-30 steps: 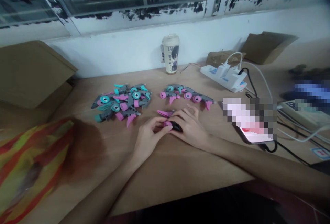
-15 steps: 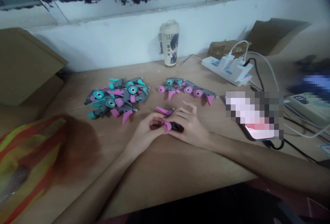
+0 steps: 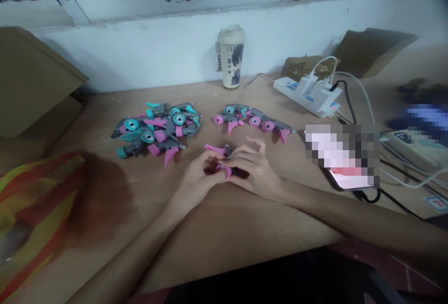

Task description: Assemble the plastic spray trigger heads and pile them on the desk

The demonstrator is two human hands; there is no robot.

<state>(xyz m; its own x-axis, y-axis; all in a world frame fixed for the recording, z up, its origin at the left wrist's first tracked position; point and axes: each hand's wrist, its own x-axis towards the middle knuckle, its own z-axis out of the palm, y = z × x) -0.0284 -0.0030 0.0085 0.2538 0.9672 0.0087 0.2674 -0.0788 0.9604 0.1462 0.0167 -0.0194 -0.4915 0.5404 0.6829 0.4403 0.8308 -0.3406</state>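
Between my two hands is a trigger spray head [image 3: 224, 170] with a pink collar, a pink trigger and a dark body, partly hidden by my fingers. My left hand [image 3: 203, 173] pinches the collar side, thumb in front. My right hand [image 3: 257, 169] is closed around the body from the right, one finger raised. Behind my left hand lies a pile of grey spray heads [image 3: 159, 129] with teal or pink collars and triggers. To its right, just beyond my right hand, a smaller row of spray heads [image 3: 255, 120] rests on the wooden table [image 3: 210, 234].
A lidded coffee cup [image 3: 231, 57] stands against the wall. On the right are a white power strip [image 3: 304, 96] with plugged-in chargers, a phone [image 3: 343, 159] and cables. Cardboard [image 3: 31, 80] stands at the left, above a red and yellow bag [image 3: 38, 210].
Both hands keep hold of the spray head. Its pink trigger has shifted slightly left and its dark body shows less between my fingers. The view has moved a little.
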